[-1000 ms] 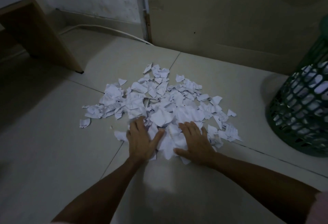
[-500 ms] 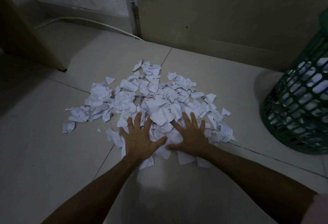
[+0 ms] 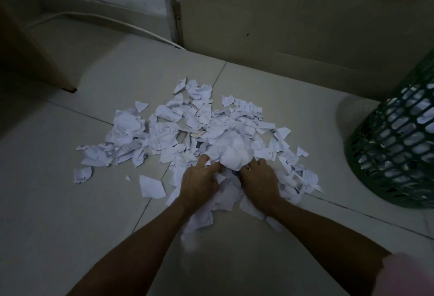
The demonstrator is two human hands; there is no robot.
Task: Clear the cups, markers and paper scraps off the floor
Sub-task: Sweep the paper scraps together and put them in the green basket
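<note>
Both hands have curled since earlier: left hand [image 3: 199,178] and right hand [image 3: 259,178] clutch bunched paper scraps [image 3: 164,136] on the floor [image 3: 58,213]. Fingertips hidden. Green basket [image 3: 394,154], cut off, right.

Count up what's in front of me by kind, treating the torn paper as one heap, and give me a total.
Heap of torn white paper scraps on the floor: 1
Green plastic lattice basket, holding white scraps: 1
Bare hands gathering scraps, left hand and right hand: 2
White cable along the wall: 1
Cups: 0
Markers: 0
Total: 5
</note>
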